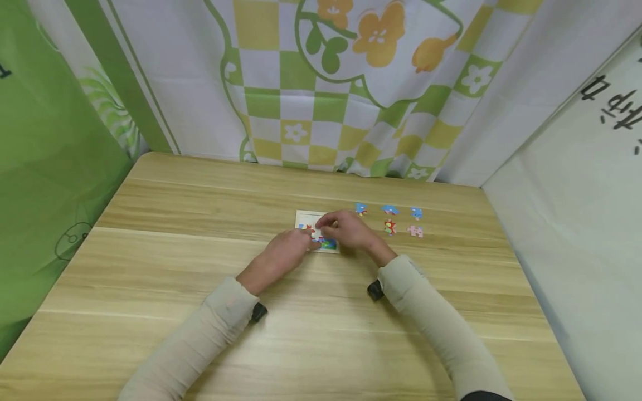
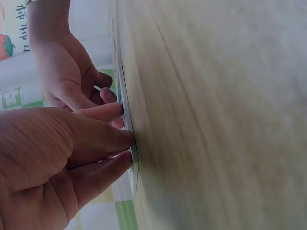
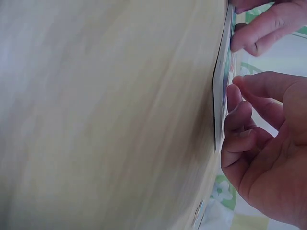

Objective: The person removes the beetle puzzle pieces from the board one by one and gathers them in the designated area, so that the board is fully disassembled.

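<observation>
On the wooden table lies a small, pale jigsaw board (image 1: 304, 216), partly filled with colourful pieces; a green and blue part (image 1: 328, 244) shows along its near edge. My left hand (image 1: 288, 250) reaches over the board's left side. In the left wrist view, this hand (image 2: 43, 158) rests its thumb and a fingertip on the board edge, fingers fairly straight. From the right comes my right hand (image 1: 348, 229), its thumb and index tips close together over the board. In the right wrist view, the other fingers of this hand (image 3: 268, 143) are curled; whether a piece sits between the tips is hidden.
Several loose jigsaw pieces lie right of the board, among them a red and yellow piece (image 1: 390, 227), a pink piece (image 1: 415, 231) and a blue piece (image 1: 390, 209). A patterned curtain (image 1: 326, 106) hangs behind the table (image 1: 301, 345). Wrist cameras sit under both sleeves.
</observation>
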The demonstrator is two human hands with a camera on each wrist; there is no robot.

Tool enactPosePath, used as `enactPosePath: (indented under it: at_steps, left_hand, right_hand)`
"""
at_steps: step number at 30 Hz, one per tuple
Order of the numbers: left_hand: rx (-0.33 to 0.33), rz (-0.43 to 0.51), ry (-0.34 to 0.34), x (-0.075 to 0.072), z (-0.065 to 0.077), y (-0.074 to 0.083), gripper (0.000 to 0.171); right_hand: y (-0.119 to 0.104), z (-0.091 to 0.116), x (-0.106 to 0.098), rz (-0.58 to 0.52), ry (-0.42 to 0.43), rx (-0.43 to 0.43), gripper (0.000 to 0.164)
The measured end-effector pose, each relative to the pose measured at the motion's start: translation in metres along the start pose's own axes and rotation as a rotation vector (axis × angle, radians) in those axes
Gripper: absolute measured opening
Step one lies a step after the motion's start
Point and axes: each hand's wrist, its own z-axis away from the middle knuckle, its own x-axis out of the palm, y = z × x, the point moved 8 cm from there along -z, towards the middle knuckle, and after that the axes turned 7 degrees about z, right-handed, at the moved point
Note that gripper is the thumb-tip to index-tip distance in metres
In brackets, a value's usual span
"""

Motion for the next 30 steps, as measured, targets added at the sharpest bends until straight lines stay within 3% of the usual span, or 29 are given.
enactPosePath:
  at_steps: [12, 18, 25, 30]
  left_hand:
    - [-0.052, 0.022, -0.023, 0.001, -0.001, -0.006, 0.045]
    - [-0.030, 0.000, 0.007, -0.001, -0.001, -0.004, 0.040]
    - [-0.057, 0.003, 0.024, -0.001, -0.001, -0.007, 0.043]
    - [-0.049, -0.015, 0.007, 0.001, -0.002, -0.006, 0.042]
  right_hand:
    - [-0.002, -0.004, 0.007, -0.003, 0.019, 0.019, 0.018]
    - [0.002, -0.005, 0.008, -0.061, 0.015, 0.056, 0.018]
    - [0.007, -0.008, 0.010, -0.137, 0.019, 0.109, 0.015]
    - [0.009, -0.010, 0.009, -0.154, 0.033, 0.139, 0.012]
